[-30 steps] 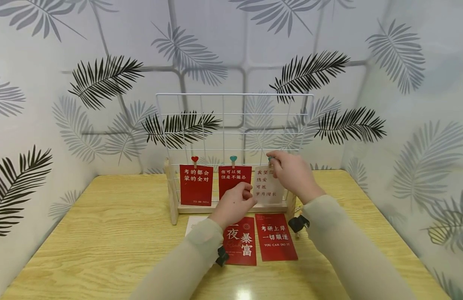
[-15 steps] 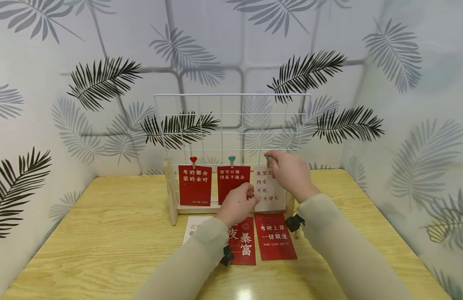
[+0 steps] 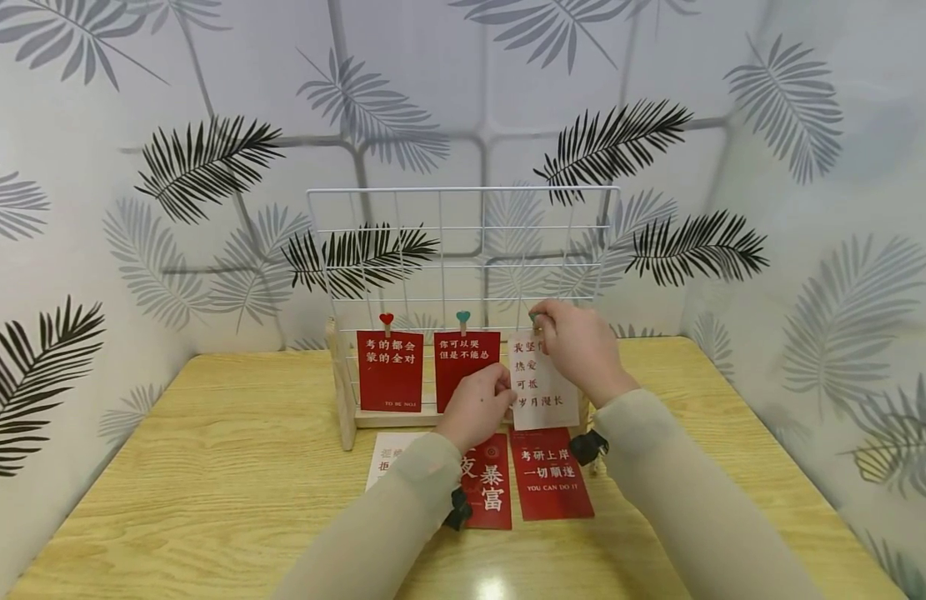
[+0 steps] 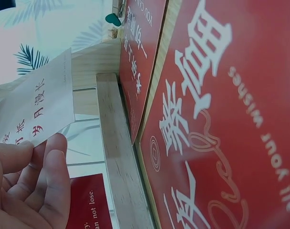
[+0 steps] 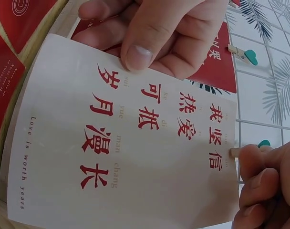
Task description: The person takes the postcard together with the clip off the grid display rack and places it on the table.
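Observation:
My left hand [image 3: 473,407] pinches the left edge of a white card [image 3: 545,410] with red writing, between thumb and fingers. At the card's top edge, my right hand [image 3: 586,354] pinches a small wooden clothespin [image 5: 234,152] with a teal heart [image 5: 264,143], mostly hidden by the fingers. The card stands in front of a white wire grid, its lower end tilted out from the wires. To its left hang two red cards, one under a red heart clothespin [image 3: 387,320], the other under a teal heart clothespin [image 3: 463,318].
A wooden stand [image 3: 346,421] holds the grid upright on the wood-grain table [image 3: 230,467]. Before it lie a white card [image 3: 386,450], partly under my left sleeve, a red card [image 3: 494,504] and another red card [image 3: 554,492]. Leaf-patterned covering surrounds the table.
The white card's lower end has swung outward and down, away from the grid. Both hands keep nearly the same place and grip; the view has shifted slightly.

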Demonstrator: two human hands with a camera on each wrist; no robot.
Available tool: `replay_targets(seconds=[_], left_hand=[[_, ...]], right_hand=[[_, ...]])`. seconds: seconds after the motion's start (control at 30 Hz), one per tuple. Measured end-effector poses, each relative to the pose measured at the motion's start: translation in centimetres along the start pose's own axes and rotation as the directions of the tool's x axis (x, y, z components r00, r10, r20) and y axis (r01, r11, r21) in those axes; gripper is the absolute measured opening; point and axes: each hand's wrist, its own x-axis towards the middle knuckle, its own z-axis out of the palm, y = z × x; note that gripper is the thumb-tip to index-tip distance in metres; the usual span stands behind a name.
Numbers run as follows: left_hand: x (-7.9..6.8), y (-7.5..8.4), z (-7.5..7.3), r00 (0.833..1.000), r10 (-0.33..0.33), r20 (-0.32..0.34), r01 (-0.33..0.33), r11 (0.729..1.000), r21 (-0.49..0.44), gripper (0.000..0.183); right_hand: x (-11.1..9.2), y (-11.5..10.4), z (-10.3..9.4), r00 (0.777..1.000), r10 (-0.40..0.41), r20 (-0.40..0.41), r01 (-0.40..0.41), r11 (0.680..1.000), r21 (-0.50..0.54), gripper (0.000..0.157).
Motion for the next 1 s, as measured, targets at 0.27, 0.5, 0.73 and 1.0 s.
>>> replay_targets(seconds=[0.27,0.5,0.73,1.0], left_hand=[[-0.2,-0.1,-0.2,1.000,-0.005,0.007,0.005,1.000,-0.015,0.006],[-0.5,-0.3,-0.5,1.000,-0.008,0.013,0.008,1.000,0.007,0.008],[-0.8,-0.2,-0.8,1.000,-0.009,0.023,0.009,1.000,0.006,0.006],[-1.6,-0.2,-1.0,0.999,0.023,0.032,-0.024,0.999,0.046,0.006]], right_hand=[[-0.1,0.0,0.3,0.999,-0.018,-0.029,0.018,1.000,-0.005,0.020],[-0.3,0.1,0.3,0.998,-0.022,-0.054,0.023,1.000,0.020,0.021],[-0.5,-0.1,-0.1,0.999,0.004,-0.038,-0.002,0.999,0.048,0.023],[-1.0,-0.1,-0.7,1.000,0.010,-0.006,-0.009,0.998,0.066,0.024]])
